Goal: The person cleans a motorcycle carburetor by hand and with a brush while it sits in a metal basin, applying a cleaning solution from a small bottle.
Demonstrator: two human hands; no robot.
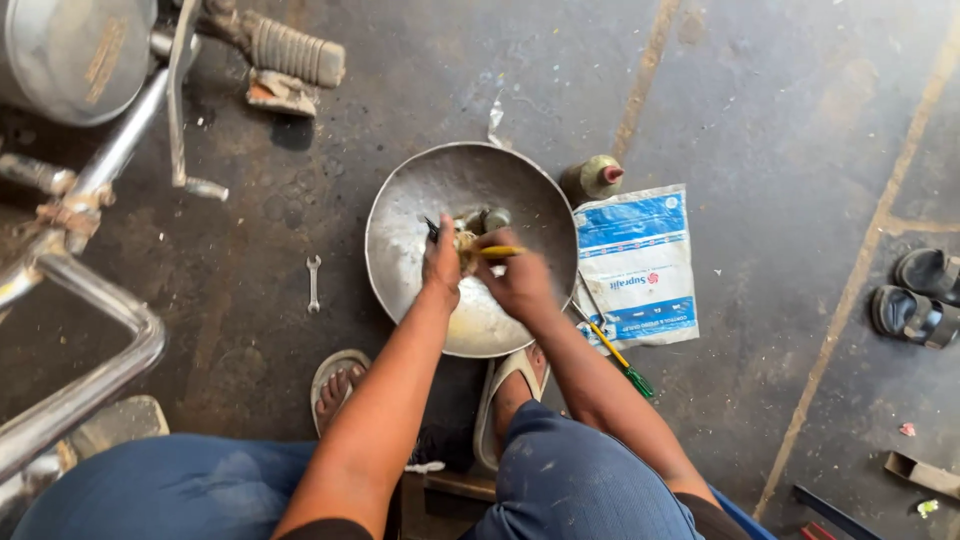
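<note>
Repair workshop: motorcycle frame [90, 330], spanner [314, 281] on oil-stained concrete floor [780, 120].

1. The small part [468, 245] held over the pan [400, 240] is mostly covered by both hands; its shape cannot be told.
2. The yellow tool [500, 251] disappears into the right hand [522, 282]; only a short length shows.
3. The left hand [442, 265] hides its own fingers from above.
4. The motorcycle [90, 180] is cut off by the top and left edges.
5. The sandals [920, 300] run off the right edge.
6. The screwdriver [622, 362] lies partly under the right forearm.
7. The person's knees are cropped by the bottom edge.
</note>
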